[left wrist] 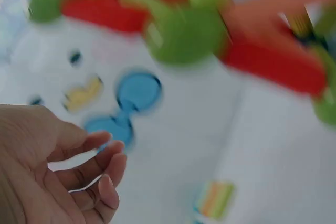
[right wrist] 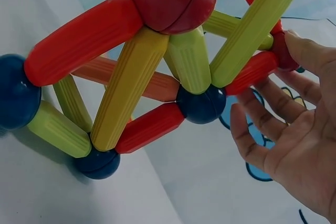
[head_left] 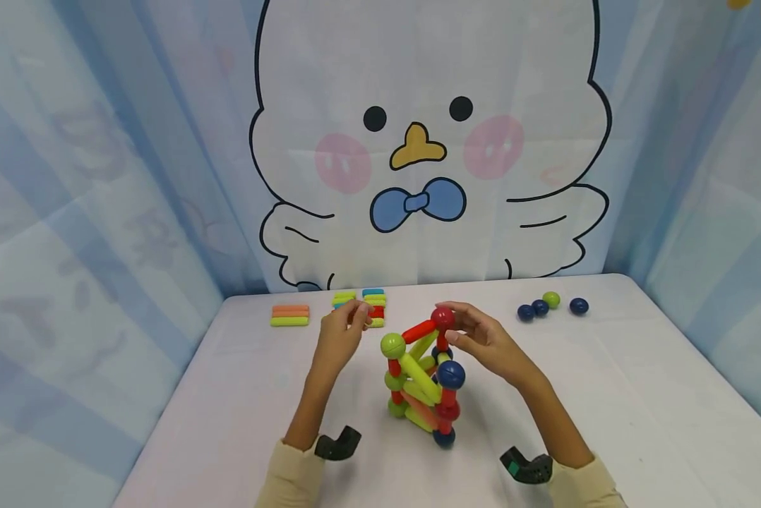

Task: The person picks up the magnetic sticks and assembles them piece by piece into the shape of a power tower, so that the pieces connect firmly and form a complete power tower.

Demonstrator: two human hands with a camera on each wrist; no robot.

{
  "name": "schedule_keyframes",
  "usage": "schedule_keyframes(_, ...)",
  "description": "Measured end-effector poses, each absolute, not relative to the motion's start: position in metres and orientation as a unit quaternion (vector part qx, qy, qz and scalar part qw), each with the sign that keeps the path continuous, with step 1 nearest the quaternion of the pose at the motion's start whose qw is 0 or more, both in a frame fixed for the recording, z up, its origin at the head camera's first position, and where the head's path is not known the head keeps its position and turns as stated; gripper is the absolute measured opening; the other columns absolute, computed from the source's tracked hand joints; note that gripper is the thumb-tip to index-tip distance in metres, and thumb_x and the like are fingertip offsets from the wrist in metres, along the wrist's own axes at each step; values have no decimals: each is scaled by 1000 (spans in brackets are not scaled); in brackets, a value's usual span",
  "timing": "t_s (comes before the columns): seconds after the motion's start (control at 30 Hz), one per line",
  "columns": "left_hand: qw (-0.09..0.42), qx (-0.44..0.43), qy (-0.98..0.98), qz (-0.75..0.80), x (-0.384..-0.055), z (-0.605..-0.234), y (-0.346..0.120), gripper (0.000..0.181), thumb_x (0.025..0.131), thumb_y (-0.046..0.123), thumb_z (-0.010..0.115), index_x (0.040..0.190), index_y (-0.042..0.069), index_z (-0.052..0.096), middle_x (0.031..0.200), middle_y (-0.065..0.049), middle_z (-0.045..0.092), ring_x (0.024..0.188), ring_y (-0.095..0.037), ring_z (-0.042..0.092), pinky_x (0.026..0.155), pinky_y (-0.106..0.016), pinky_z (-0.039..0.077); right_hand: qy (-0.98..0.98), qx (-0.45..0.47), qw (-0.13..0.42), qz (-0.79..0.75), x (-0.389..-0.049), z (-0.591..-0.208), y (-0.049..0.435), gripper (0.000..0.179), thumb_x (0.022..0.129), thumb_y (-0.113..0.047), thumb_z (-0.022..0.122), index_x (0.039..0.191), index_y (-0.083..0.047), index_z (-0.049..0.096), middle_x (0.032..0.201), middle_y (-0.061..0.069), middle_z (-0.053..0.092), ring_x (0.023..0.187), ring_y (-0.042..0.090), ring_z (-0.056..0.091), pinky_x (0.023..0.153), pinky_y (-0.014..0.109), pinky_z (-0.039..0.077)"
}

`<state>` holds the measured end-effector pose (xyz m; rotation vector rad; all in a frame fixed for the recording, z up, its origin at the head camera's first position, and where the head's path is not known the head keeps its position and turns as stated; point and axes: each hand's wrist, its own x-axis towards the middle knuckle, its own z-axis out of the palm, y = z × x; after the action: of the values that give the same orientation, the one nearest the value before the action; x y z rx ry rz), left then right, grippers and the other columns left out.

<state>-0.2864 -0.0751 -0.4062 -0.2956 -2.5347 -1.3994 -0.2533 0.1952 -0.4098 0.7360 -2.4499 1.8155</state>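
Note:
A framework of magnetic rods and balls stands upright on the table, with red, yellow-green and orange rods joining green, red and dark blue balls. At its top right corner, my right hand pinches a red ball between thumb and fingers, while the other fingers stay loosely bent. My left hand hovers to the left of the framework, near its green top ball. Its fingers are loosely curled with nothing between them in the left wrist view, apart from the rods and balls.
Stacked short rods lie at the back left, beside more colored rods partly behind my left hand. Several loose balls, dark blue and green, rest at the back right. A printed curtain hangs behind the table.

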Motion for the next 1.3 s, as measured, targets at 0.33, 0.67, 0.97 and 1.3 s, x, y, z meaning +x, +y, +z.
schedule_keyframes(0.33, 16, 42, -921, -388, -336, -494, -109, 46, 96, 17, 61, 141, 17, 51, 121, -19, 43, 99, -27, 51, 87, -41, 50, -793, 232, -25, 563, -255, -414, 199, 45, 97, -21, 61, 139, -10, 49, 130, 14, 60, 118, 32, 59, 93, 29, 54)
schedule_keyframes(0.67, 5, 56, -955, -291, -356, -495, -113, 49, 95, 25, 64, 142, 23, 49, 128, -23, 39, 96, -32, 57, 87, -47, 54, -792, 239, -31, 561, -256, -414, 199, 43, 97, -20, 60, 138, -7, 49, 125, 14, 63, 113, 27, 61, 92, 35, 55)
schedule_keyframes(0.97, -25, 54, -977, -205, -345, -478, -116, 25, 90, 21, 71, 112, 12, 63, 126, -22, 48, 97, -29, 56, 89, -42, 55, -792, 248, -32, 557, -256, -412, 198, 42, 98, -21, 59, 137, -7, 50, 125, 14, 62, 114, 32, 60, 93, 34, 55)
schedule_keyframes(1.3, -13, -129, -884, -450, -309, -417, -118, 29, 92, 20, 69, 117, 9, 59, 110, -10, 65, 82, -17, 66, 77, -30, 57, -826, 209, 85, 516, -249, -393, 215, 38, 99, -21, 57, 135, -10, 52, 119, 17, 63, 107, 18, 65, 87, 23, 55)
